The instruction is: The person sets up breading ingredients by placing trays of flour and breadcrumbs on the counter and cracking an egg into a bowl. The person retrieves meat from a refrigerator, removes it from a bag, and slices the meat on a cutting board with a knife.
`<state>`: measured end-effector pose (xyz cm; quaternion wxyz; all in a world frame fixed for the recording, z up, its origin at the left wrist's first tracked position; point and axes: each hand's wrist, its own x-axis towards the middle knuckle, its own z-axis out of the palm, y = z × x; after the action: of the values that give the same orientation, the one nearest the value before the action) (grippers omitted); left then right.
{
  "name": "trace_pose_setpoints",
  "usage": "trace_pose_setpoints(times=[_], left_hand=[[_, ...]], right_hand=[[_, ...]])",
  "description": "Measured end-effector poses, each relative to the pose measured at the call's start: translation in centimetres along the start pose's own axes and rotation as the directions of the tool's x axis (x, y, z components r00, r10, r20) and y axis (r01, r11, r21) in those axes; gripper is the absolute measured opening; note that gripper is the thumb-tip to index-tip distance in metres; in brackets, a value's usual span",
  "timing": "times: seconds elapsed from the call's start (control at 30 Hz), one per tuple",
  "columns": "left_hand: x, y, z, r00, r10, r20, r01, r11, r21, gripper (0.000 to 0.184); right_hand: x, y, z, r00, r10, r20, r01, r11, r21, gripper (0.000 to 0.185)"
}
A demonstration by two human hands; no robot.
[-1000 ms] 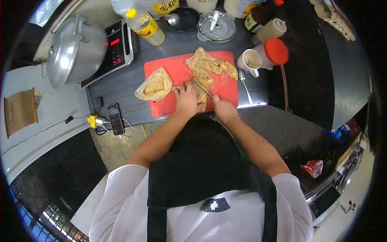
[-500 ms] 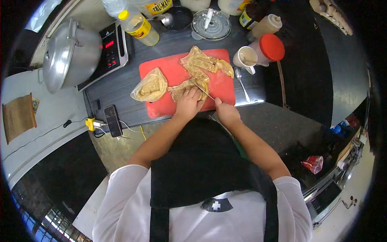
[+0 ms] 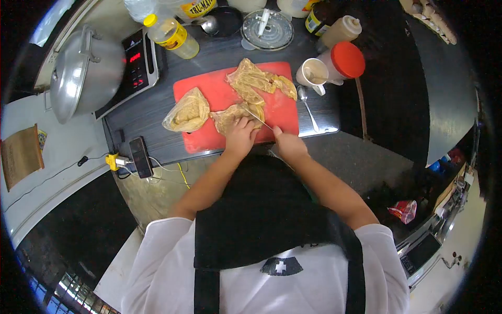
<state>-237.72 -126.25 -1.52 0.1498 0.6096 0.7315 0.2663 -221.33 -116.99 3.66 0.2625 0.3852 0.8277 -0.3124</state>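
Observation:
A tan, wrinkled sheet of tripe-like food lies on the red cutting board near its front edge. My left hand presses it down with curled fingers close together. Closed around the handle of a knife is my right hand, at the board's front edge. The blade slants up and left across the food, just beyond my left fingertips. A larger folded piece of the same food is spread behind it. At the board's left sits a clear plastic bag of similar tan food.
A big metal pot and an induction cooker stand at the left. Behind the board are a yellow-capped bottle and a clear lid. To the right are a white mug, a spoon and a red-lidded jar. A phone lies front left.
The whole view has shifted slightly, so the counter and board appear a little farther left. My hands keep nearly the same place on the food and knife; the blade's angle is little changed.

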Motion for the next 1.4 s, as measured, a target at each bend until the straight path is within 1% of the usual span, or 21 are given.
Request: trace_pose_setpoints(times=[0.1,0.2,0.3,0.4,0.47,0.5,0.6,0.63,0.7,0.8,0.9,0.97,1.0,1.07,1.1,1.2,1.27,1.3,1.33,1.37,1.4], left_hand=[[-0.1,-0.1,0.4,0.999,-0.027,0.023,0.028,0.999,-0.027,0.025],[0.0,0.0,0.6,0.998,0.028,-0.049,-0.027,0.999,0.027,0.025],[-0.1,-0.1,0.8,0.999,0.015,-0.040,-0.015,1.000,-0.005,0.025],[-0.1,-0.1,0.7,0.997,0.023,-0.072,-0.024,1.000,-0.011,0.024],[0.0,-0.2,0.6,0.997,0.023,-0.074,-0.025,0.999,-0.032,0.024],[0.1,-0.1,0.6,0.997,0.019,-0.078,-0.023,0.999,-0.043,0.024],[0.0,-0.1,0.6,0.998,0.001,-0.063,-0.006,0.997,-0.080,0.023],[0.0,0.1,0.4,0.999,0.005,-0.051,-0.009,0.996,-0.087,0.024],[0.3,0.1,-0.2,0.999,0.015,-0.039,-0.019,0.996,-0.093,0.024],[0.4,-0.2,-1.6,0.996,-0.056,0.071,0.072,0.966,-0.247,0.024],[2.8,-0.8,-3.7,0.999,0.044,-0.030,-0.043,0.999,0.029,0.026],[4.6,-1.1,-3.8,0.987,0.125,0.096,-0.131,0.990,0.051,0.028],[5.5,-1.2,-3.9,0.974,0.166,0.156,-0.177,0.982,0.060,0.029],[6.8,-1.6,-3.6,0.939,0.216,0.268,-0.260,0.955,0.144,0.028],[7.1,-1.8,-3.3,0.917,0.234,0.324,-0.303,0.936,0.182,0.027],[7.8,-3.1,-3.0,0.846,0.354,0.398,-0.466,0.855,0.230,0.029],[8.2,-3.6,-3.8,0.833,0.413,0.368,-0.489,0.861,0.140,0.025],[8.4,-3.5,-3.9,0.825,0.437,0.358,-0.497,0.863,0.089,0.025],[9.1,-2.0,-4.5,0.849,0.323,0.418,-0.350,0.937,-0.013,0.025],[9.8,-0.6,-5.0,0.848,0.205,0.489,-0.180,0.979,-0.099,0.025],[10.6,1.3,-6.1,0.821,0.089,0.564,0.005,0.987,-0.164,0.025]], right_hand=[[-0.9,1.3,1.4,0.999,0.051,0.009,-0.051,0.997,-0.051,0.026],[1.0,0.4,1.9,0.996,-0.012,-0.089,0.017,0.998,0.053,0.022],[2.0,-1.5,1.1,0.993,-0.015,-0.118,0.022,0.998,0.062,0.023],[0.1,-0.6,0.8,0.998,0.057,0.039,-0.060,0.996,0.066,0.029],[-1.7,1.7,3.1,0.996,0.084,-0.009,-0.084,0.994,0.069,0.029],[-2.5,1.9,2.9,0.995,0.096,-0.032,-0.094,0.993,0.066,0.030],[-1.5,1.3,2.0,0.997,0.073,0.038,-0.076,0.993,0.093,0.031],[-0.9,0.9,2.0,0.996,0.083,0.035,-0.086,0.991,0.101,0.032],[0.3,0.0,1.6,0.995,0.094,0.018,-0.096,0.989,0.112,0.034],[-3.2,1.9,3.4,0.990,0.061,-0.123,-0.043,0.989,0.143,0.031],[-6.4,4.8,5.9,0.986,0.157,-0.062,-0.150,0.983,0.109,0.025],[-8.9,5.4,6.5,0.981,0.189,-0.051,-0.183,0.978,0.100,0.022],[-9.9,5.9,6.8,0.980,0.177,-0.095,-0.166,0.979,0.119,0.021],[-11.2,6.7,7.6,0.970,0.155,-0.188,-0.127,0.980,0.150,0.020],[-11.9,6.5,7.5,0.958,0.188,-0.219,-0.152,0.974,0.169,0.019],[-13.7,5.8,7.7,0.911,0.295,-0.289,-0.230,0.943,0.239,0.019],[-14.2,5.8,8.5,0.875,0.373,-0.307,-0.289,0.913,0.287,0.020],[-14.3,5.3,8.3,0.847,0.462,-0.262,-0.365,0.865,0.344,0.020],[-14.5,5.3,8.7,0.828,0.476,-0.295,-0.352,0.852,0.387,0.020],[-14.5,5.3,9.4,0.810,0.488,-0.325,-0.335,0.840,0.427,0.020],[-14.5,5.2,9.9,0.792,0.498,-0.354,-0.313,0.829,0.464,0.020]])
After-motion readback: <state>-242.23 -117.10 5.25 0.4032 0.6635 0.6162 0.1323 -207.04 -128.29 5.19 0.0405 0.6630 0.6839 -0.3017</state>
